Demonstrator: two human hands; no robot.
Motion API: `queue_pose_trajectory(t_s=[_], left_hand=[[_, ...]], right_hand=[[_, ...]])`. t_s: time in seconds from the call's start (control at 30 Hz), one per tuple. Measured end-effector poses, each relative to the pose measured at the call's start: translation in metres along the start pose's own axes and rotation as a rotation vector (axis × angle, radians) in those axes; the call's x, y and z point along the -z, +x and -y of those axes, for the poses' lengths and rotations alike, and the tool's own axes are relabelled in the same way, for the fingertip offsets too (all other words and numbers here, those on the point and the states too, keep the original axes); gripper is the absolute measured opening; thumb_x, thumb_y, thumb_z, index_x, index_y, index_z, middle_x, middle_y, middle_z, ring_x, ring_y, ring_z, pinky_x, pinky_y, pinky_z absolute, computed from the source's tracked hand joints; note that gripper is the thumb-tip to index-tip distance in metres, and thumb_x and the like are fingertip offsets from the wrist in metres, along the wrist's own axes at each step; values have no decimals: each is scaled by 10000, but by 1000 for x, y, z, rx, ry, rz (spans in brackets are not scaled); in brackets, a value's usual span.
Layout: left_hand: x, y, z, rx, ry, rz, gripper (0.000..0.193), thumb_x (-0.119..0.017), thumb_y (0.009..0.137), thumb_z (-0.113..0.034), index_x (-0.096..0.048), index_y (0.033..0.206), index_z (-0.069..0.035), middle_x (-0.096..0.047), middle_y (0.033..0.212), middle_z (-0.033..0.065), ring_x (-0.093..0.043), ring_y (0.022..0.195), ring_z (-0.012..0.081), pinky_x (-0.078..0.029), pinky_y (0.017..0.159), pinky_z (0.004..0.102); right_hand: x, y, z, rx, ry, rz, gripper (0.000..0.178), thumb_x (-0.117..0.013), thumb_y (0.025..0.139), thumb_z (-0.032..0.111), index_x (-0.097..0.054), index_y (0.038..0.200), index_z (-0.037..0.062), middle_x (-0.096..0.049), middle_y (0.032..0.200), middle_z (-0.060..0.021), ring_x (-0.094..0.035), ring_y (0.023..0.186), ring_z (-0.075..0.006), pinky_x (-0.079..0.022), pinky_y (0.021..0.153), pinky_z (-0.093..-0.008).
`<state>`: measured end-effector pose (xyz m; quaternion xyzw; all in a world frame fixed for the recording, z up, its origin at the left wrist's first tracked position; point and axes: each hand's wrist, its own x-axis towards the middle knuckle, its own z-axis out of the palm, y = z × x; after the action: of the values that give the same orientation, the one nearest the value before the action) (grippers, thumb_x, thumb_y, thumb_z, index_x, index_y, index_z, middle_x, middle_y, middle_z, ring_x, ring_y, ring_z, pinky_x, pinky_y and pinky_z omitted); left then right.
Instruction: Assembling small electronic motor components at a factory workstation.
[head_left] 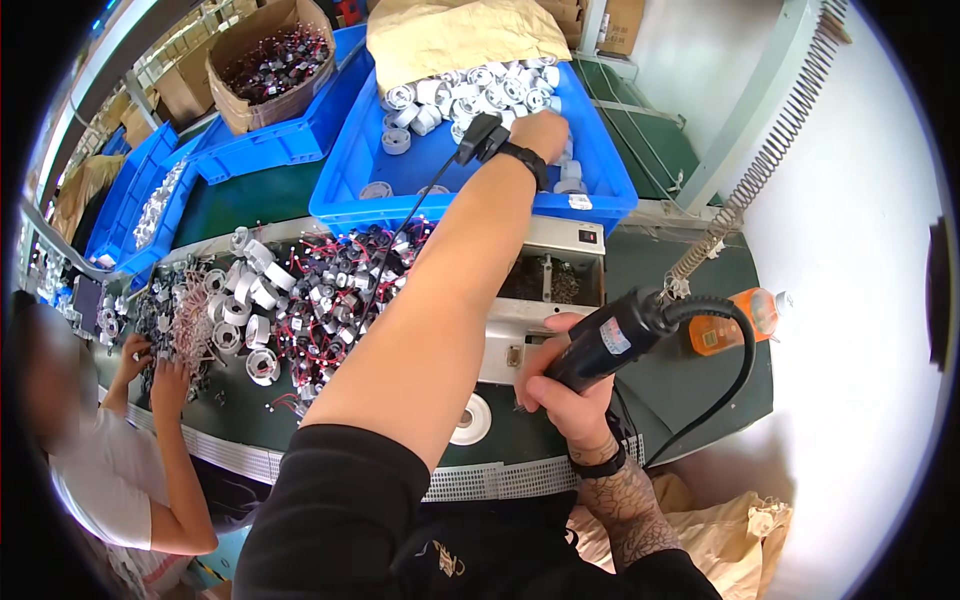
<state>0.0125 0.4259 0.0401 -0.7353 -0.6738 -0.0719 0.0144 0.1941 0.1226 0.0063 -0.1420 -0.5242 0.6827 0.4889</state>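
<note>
My left hand [541, 136] reaches into a blue bin [350, 165] among white round plastic housings [470, 95]. Its back faces me and its fingers are hidden, so whether it grips a housing does not show. A black device is strapped at that wrist. Wrapped round a black electric screwdriver [597, 345] is my right hand [572, 395], just in front of a metal box [550, 235] with small screws [565, 283] in its tray. The screwdriver tilts, hanging from a coil spring [760, 180] with a thick black cable [745, 370]. Below the box lies a white ring-shaped part [470, 420].
Small wired parts [330, 290] and white housings [245, 290] are heaped on the green table to the left, where a co-worker's hands [165, 380] handle parts. An orange bottle [722, 325] stands right. A carton [225, 95] and more blue bins [265, 150] are behind.
</note>
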Motion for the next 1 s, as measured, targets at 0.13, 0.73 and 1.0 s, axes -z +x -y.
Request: queue_pose_trajectory(t_s=[0.13,0.73,1.0], left_hand=[[8,-15,9,42,3,-127,322,-636,864,-129,-709,1173,-77,-705,1183,168,-694,1079,340,-564,902,458],[40,-390,1,-281,-614,133,210,-612,973,-200,-604,1114,-45,-631,1018,163,-643,910,362,-517,750,446],[37,-419,-31,-109,-423,-163,508,-793,818,-276,-633,1237,-36,-571,1081,113,-569,1018,305,-487,900,424]], right_hand=[[-3,-1,0,-10,37,0,651,-690,779,-96,-395,1352,3,-613,719,-121,-579,548,-181,-472,509,-304],[-9,-3,9,61,123,-36,628,-600,774,-106,-372,1354,-27,-601,701,-100,-567,563,-156,-473,545,-291],[-8,-1,6,68,86,-42,622,-600,774,-99,-375,1349,-33,-602,704,-100,-568,564,-158,-474,544,-288]])
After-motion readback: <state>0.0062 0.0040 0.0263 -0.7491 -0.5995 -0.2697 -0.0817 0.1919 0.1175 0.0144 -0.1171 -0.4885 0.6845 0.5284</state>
